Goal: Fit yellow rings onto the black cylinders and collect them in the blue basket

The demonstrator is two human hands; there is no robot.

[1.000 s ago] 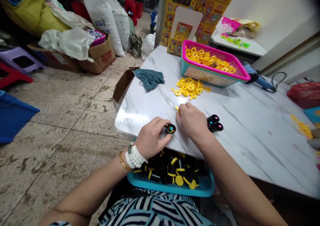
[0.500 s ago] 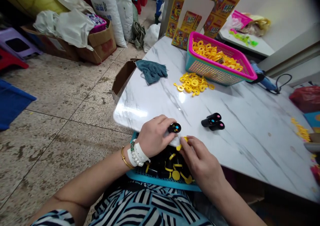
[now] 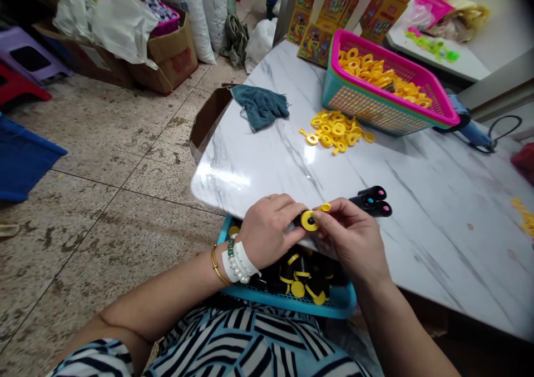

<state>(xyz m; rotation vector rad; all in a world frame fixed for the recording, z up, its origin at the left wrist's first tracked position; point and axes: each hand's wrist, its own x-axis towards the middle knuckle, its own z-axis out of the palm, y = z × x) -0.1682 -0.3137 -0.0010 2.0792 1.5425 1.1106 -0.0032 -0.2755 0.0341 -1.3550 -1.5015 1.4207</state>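
Left of the marble bench (image 3: pixel 421 243), the stained, speckled stone floor (image 3: pixel 104 138) runs back to 2 white woven sacks (image 3: pixel 192 4), a cardboard box (image 3: pixel 173 57) and a purple plastic stool (image 3: pixel 25 49). Yellow printed cartons (image 3: pixel 329 26) stand behind the bench, and a white wall (image 3: pixel 500 10) rises to its right.

The left hand (image 3: pixel 269 232) hides most of the black cylinder (image 3: pixel 297 219), and the right hand (image 3: pixel 350 238) covers part of the yellow ring (image 3: pixel 309 221). The contents of the blue basket (image 3: pixel 334 306) lie partly hidden beneath the hands; the red bag (image 3: pixel 524 163) is cut off by the picture's right edge.
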